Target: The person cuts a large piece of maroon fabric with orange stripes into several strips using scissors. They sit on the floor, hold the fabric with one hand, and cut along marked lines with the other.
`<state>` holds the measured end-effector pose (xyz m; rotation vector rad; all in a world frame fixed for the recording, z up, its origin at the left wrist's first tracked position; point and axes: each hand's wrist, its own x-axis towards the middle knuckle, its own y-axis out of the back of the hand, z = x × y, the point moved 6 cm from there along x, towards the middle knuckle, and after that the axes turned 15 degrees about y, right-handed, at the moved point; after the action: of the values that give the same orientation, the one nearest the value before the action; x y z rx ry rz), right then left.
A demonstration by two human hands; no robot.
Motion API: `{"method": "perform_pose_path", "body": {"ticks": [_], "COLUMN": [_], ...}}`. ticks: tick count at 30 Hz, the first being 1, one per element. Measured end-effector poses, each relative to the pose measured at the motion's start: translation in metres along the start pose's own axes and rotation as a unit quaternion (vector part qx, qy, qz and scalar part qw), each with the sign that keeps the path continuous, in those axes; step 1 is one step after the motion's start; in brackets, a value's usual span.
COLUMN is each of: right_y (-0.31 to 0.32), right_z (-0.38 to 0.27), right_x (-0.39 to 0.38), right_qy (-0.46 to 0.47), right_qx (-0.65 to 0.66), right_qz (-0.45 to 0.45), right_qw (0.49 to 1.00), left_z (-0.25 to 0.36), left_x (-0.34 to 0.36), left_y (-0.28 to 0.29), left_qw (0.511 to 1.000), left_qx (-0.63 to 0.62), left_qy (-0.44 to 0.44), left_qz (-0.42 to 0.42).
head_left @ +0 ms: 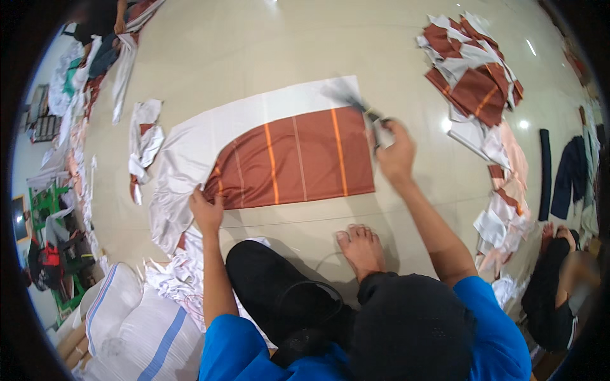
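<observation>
A piece of brown fabric with orange and pale stripes lies on the floor in front of me, over a white part that shows along its far and left sides. At its near left corner my left hand pinches the cloth, which is gathered into folds there. My right hand grips a pair of scissors by the handles, just beyond the fabric's right edge. Motion smears the blades, which point up and left over the far right corner of the white part; whether they touch it I cannot tell.
A heap of brown and white scraps lies at the far right, with more cloth trailing nearer. White scraps are at the left. White sacks stand at lower left. Another person sits at the right edge; someone's arm shows far left.
</observation>
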<state>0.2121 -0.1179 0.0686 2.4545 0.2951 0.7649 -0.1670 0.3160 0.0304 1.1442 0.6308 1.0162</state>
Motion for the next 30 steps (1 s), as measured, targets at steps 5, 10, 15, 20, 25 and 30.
{"method": "perform_pose_path", "body": {"ticks": [5, 10, 15, 20, 25, 30], "right_y": [-0.092, -0.081, -0.012, 0.06, 0.079, 0.074], "right_z": [-0.04, -0.018, 0.051, 0.089, 0.11, 0.111], "right_x": [-0.048, -0.05, -0.039, -0.02, -0.02, -0.025], "right_qy": [0.103, 0.187, 0.161, 0.203, 0.18, 0.174], "right_qx": [0.03, 0.0, -0.049, -0.081, -0.085, -0.079], "right_qz": [-0.113, -0.139, -0.165, -0.13, -0.15, -0.143], "right_qw": [0.988, 0.973, 0.972, 0.967, 0.968, 0.971], "left_z": [-0.002, -0.055, -0.051, -0.057, -0.119, -0.151], "left_x": [-0.011, 0.006, -0.002, -0.011, 0.009, 0.078], "left_y": [-0.001, 0.011, 0.013, 0.039, 0.071, 0.143], "left_qw": [0.998, 0.994, 0.994, 0.993, 0.995, 0.953], "left_qx": [0.018, 0.062, 0.094, 0.059, -0.058, -0.274], "left_qy": [0.035, 0.073, 0.017, -0.001, 0.075, 0.083], "left_qz": [0.042, 0.049, 0.046, 0.101, 0.03, -0.098]}}
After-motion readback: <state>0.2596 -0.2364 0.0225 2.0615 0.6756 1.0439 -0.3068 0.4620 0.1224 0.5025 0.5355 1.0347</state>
